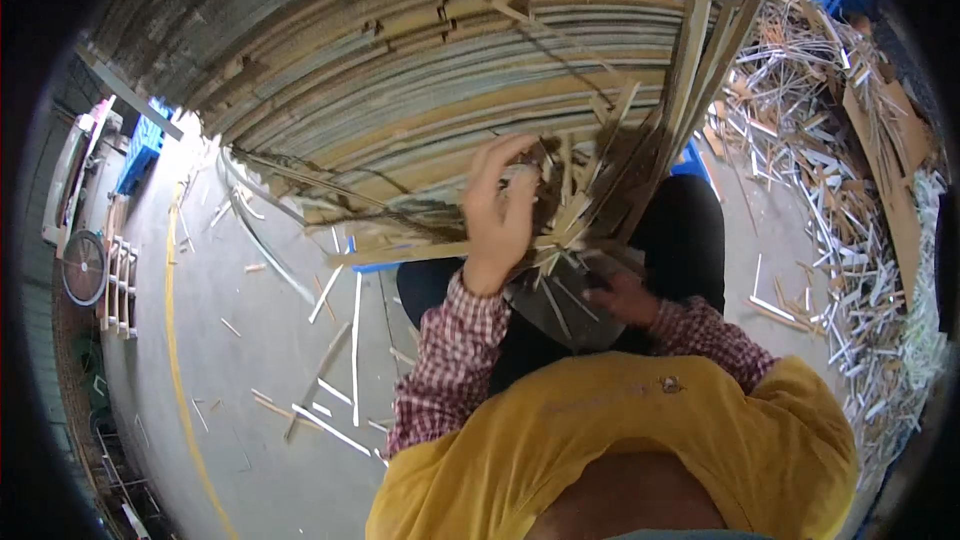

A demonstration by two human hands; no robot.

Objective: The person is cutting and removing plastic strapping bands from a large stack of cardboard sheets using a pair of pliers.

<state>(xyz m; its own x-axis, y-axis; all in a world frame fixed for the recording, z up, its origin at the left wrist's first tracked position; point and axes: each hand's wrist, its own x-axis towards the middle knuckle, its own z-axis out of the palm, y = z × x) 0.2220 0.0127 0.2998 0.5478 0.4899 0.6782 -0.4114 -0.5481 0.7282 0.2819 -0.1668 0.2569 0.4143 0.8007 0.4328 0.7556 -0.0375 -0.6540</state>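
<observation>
In front of me rises a large stack of cardboard sheets (400, 130), its layered edges facing me. My left hand (497, 215) is raised at its lower front, fingers bent and the thumb apart from them. A small pale scrap (520, 174) shows between thumb and fingers; I cannot tell whether they touch it. Loose cardboard strips (572, 210) stick out of the stack just right of this hand. Lower and nearer my body, my right hand (625, 298) is in shadow between my knees, beside the strip ends; its fingers are too dim to read.
Long strips (690, 80) lean at the stack's right side. A big heap of paper and cardboard offcuts (800, 140) lies along the right. Scattered strips (357, 350) litter the concrete floor at left, near a yellow line (175, 340). A wheeled cart (84, 265) stands far left.
</observation>
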